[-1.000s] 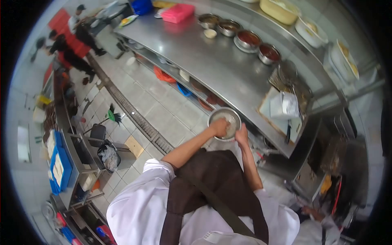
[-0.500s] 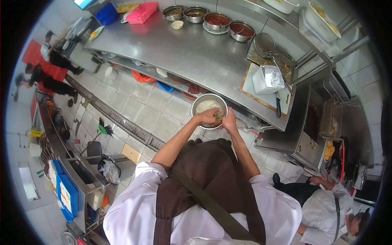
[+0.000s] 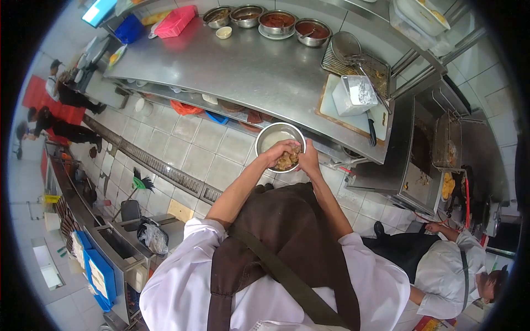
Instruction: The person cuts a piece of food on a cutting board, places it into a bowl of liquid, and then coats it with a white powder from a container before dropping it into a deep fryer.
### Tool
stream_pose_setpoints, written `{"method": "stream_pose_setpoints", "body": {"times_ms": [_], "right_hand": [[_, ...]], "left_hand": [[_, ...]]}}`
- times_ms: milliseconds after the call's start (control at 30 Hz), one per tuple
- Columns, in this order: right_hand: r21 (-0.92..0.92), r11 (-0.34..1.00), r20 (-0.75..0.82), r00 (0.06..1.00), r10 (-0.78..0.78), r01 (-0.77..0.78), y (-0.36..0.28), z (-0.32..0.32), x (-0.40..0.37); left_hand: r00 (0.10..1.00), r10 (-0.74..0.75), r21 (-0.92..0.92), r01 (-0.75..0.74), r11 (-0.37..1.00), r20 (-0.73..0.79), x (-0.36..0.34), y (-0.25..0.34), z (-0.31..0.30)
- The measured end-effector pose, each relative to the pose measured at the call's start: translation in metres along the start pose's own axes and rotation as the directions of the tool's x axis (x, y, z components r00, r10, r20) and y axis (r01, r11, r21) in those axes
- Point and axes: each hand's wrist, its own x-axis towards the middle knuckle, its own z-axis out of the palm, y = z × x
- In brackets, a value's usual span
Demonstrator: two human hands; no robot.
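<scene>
A round metal bowl [image 3: 258, 144] is held in front of my apron, just off the steel counter's front edge. In it are a whitish liquid [image 3: 270, 138] and a heap of brown food pieces [image 3: 287, 160] on the near right side. My left hand [image 3: 280, 153] reaches over the near left rim, its fingers curled on the brown pieces. The fingertips are partly hidden among them. At the bowl's right side, my right hand [image 3: 308, 160] grips the rim, with the thumb up along the edge.
The long steel counter [image 3: 210, 71] carries several pots [image 3: 277, 21], a pink basket [image 3: 175, 23], and a cutting board [image 3: 327, 102] with a white tub [image 3: 354, 95] and a knife [image 3: 372, 131]. A co-worker [image 3: 441, 265] is at lower right; other people [image 3: 63, 124] stand far left.
My left hand has shifted slightly left and opened up the view of the brown pieces beneath it. My right hand stays on the rim. The whole view has shifted a little.
</scene>
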Motion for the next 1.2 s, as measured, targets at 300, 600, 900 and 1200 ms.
{"method": "stream_pose_setpoints", "body": {"times_ms": [300, 600, 900, 1200], "right_hand": [[0.113, 0.992, -0.028, 0.998, 0.061, -0.057, -0.007, 0.002, 0.001], [0.061, 0.998, -0.057, 0.998, -0.007, 0.01, 0.006, 0.011, 0.013], [0.148, 0.986, -0.037, 0.996, 0.082, -0.076, -0.001, 0.015, -0.004], [0.12, 0.988, -0.104, 0.989, 0.105, -0.092, 0.01, 0.005, -0.009]], "left_hand": [[0.813, 0.578, 0.88, -0.322, 0.35, 0.068, 0.002, -0.001, -0.011], [0.851, 0.514, 0.991, 0.136, -0.017, -0.108, -0.027, 0.004, 0.019], [0.876, 0.482, 0.96, -0.147, 0.24, 0.013, -0.003, -0.014, 0.001], [0.99, 0.119, 0.396, -0.139, 0.908, 0.075, 0.015, -0.012, -0.006]]}}
